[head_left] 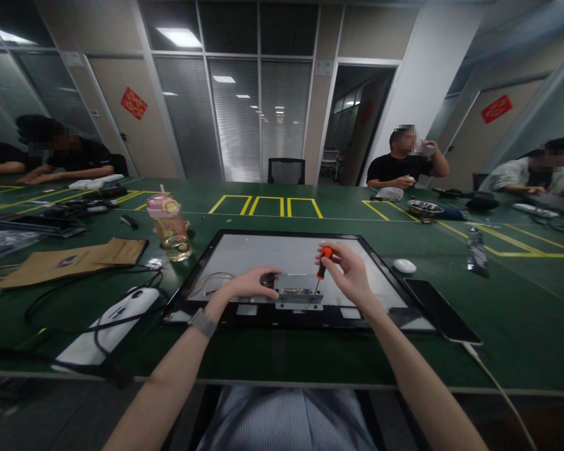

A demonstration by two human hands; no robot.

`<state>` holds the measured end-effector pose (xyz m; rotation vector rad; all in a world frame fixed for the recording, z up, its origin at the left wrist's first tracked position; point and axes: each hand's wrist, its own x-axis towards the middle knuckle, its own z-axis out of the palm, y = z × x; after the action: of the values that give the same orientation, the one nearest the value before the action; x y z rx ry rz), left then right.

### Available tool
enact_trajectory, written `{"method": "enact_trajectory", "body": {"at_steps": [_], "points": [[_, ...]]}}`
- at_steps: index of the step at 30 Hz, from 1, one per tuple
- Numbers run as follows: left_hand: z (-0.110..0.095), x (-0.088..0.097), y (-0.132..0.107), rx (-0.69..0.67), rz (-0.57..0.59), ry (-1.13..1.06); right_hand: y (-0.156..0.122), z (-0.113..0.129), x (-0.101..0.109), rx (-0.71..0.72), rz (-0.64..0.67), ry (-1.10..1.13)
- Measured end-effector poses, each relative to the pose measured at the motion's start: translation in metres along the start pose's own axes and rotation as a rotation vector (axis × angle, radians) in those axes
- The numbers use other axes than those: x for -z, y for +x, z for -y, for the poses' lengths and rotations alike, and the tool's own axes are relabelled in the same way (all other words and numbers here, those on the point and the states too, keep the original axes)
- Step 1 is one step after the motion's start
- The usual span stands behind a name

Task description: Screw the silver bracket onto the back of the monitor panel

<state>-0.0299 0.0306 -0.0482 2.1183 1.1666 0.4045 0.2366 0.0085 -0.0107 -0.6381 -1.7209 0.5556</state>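
A flat display panel (244,250) with a black frame lies on the table, its pale side up. Near its front edge sits a metal bracket (291,304) with connector ports along it. My left hand (249,284) curls its thumb and fingers about the bracket's left end, where a dark part shows between them. In my right hand (350,269) is a screwdriver (326,258) with an orange and black handle. Its shaft points down, and the tip meets the right part of the bracket. Thin wires (211,282) lie on the panel left of my left hand.
On the left are a drink bottle (172,228), a brown paper envelope (61,263), and a white power strip (110,329) with black cables. A phone (439,310) with a cable and a white earbud case (404,266) lie right. Several people sit across the green table (512,326).
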Motion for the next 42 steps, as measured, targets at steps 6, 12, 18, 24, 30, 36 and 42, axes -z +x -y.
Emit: {"method": "enact_trajectory", "body": {"at_steps": [6, 12, 18, 24, 30, 36, 42], "points": [[-0.0005, -0.0001, -0.0006, -0.007, -0.003, -0.001, 0.0010, 0.0014, -0.0005, 0.076, -0.096, -0.239], [0.0000, -0.0011, 0.0002, -0.023, -0.008, 0.003, 0.0012, 0.0052, 0.0040, -0.044, 0.148, 0.010], [0.0015, -0.0010, 0.0011, -0.037, -0.013, -0.001, 0.0032, -0.0001, 0.0044, 0.024, 0.025, -0.196], [0.0002, -0.0003, 0.0003, -0.026, -0.010, -0.001, 0.0011, 0.0029, 0.0059, 0.076, 0.022, -0.185], [-0.0006, -0.0004, -0.0004, -0.019, -0.006, 0.000, 0.0005, 0.0027, 0.0017, 0.027, 0.047, -0.101], [0.0015, -0.0009, 0.0005, -0.007, -0.004, -0.009, 0.0001, 0.0010, 0.0017, 0.160, -0.057, -0.343], [0.0034, -0.0020, 0.0011, -0.015, -0.015, -0.003, -0.0028, 0.0010, 0.0006, 0.013, 0.052, -0.003]]}}
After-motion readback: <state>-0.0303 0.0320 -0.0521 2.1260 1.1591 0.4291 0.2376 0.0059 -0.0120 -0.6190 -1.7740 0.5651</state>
